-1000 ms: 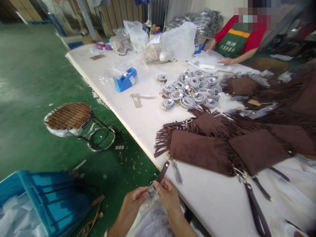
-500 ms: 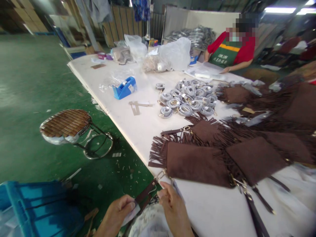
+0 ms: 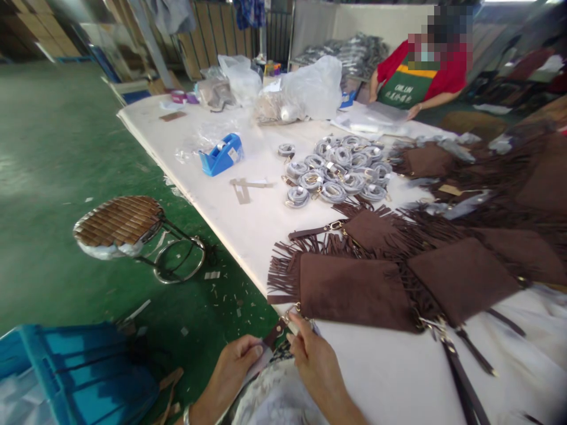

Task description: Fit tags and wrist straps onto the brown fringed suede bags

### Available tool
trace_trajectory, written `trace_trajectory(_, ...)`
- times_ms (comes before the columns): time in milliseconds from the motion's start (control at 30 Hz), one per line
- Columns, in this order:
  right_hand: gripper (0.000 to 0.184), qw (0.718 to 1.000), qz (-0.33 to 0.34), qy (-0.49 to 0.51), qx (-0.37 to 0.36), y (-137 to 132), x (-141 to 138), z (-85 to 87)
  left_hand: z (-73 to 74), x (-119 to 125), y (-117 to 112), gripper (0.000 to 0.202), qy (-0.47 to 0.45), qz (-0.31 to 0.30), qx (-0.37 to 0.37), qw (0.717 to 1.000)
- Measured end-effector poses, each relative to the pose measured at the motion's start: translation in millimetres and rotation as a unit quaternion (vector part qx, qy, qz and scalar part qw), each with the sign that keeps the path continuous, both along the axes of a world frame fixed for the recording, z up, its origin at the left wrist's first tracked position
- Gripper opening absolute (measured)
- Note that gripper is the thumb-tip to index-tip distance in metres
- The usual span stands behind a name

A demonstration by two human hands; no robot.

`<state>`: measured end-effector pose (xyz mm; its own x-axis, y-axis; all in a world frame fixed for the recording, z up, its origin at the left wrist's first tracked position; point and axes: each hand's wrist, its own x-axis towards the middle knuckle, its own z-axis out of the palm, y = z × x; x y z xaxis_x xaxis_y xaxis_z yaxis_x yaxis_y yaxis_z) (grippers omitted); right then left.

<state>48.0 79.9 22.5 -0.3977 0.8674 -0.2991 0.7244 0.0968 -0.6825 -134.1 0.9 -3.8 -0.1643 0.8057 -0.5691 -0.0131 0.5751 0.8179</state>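
At the table's near edge lies a dark brown fringed suede bag (image 3: 354, 289), its fringe pointing left. A short brown strap (image 3: 275, 333) hangs from a gold metal clasp (image 3: 287, 317) at the bag's lower left corner. My left hand (image 3: 241, 360) is closed on the strap, together with a thin whitish piece that sticks out below the thumb. My right hand (image 3: 314, 357) has its fingertips closed at the clasp, partly hiding it. More brown fringed bags (image 3: 463, 280) lie to the right, one with a dark strap hanging down.
Several coiled grey straps (image 3: 332, 171) lie mid-table, right of a blue tape dispenser (image 3: 221, 154). Plastic-wrapped bundles (image 3: 305, 94) stand farther back. A co-worker (image 3: 411, 82) in a green apron handles clear plastic. Left on the floor are a stool (image 3: 119, 221) and a blue crate (image 3: 88, 366).
My left hand has moved up and right along the strap, closer to the clasp. My right hand has risen slightly, its fingertips now at the clasp. The bag has barely moved.
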Motion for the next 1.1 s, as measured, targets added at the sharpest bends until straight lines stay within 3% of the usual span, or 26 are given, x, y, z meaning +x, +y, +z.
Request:
trace_trajectory(233, 0.037, 1.000, 0.001, 0.011, -0.012, 1, -1, 3.2, -12.6, 15, 18, 0.034, -0.063, 0.016, 0.031, 0.997)
trace_trajectory(500, 0.028, 0.999, 0.009, 0.017, -0.041, 4, 4, 5.1, -5.2, 31, 20, 0.041, -0.121, 0.054, 0.007, 0.991)
trace_trajectory(767, 0.023, 0.998, 0.021, 0.031, -0.059, 8, 7, 4.1, -11.2, 39, 27, 0.039, -0.047, 0.035, 0.040, 0.997)
trace_trajectory(1100, 0.021, 0.998, 0.022, 0.040, -0.053, 8, 8, 11.9, -1.1, 48, 39, 0.034, 0.003, 0.061, 0.082, 0.995)
